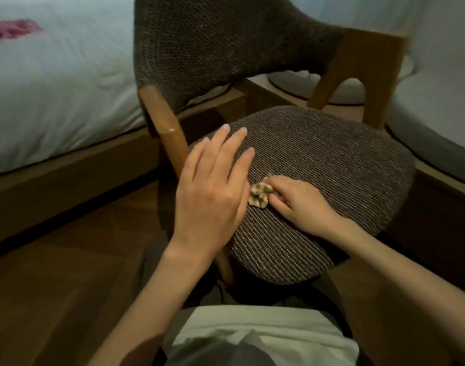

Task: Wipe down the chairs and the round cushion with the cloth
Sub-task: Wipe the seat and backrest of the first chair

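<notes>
Down on the chair seat [318,167], towards its near left part: a small checked cloth [260,194], crumpled into a wad, pressed against the woven fabric. Pinched there by the right hand [297,202], fingers curled over it from the right, knuckles low on the seat, forearm coming in from the near right.

Just left of the cloth, the left hand [212,186]: wide, fingers straight and a little spread, pointing far, palm down over the seat's left edge, holding nothing. Resting on the weave or just above it? Cannot tell.

Brown, coarse-woven, rounded, that seat. Same weave on the curved backrest [212,43], rising at the far left. Wooden frame underneath: one angled post [165,122] right beside the left hand's fingers, one arched wooden support [358,70] at the far right.

Further out on the left, a bed [54,88] under a white cover, on a low wooden frame, with a blurred pink patch [12,29] at the far left edge. Behind the chair at the far right, a pale cushion [339,91] with dark piping, half hidden by the support; its full outline not visible. More pale padding along the right edge.

Dark wooden floor [54,286] at the near left. Closest of all, a white shirt [252,331] at the bottom edge.
</notes>
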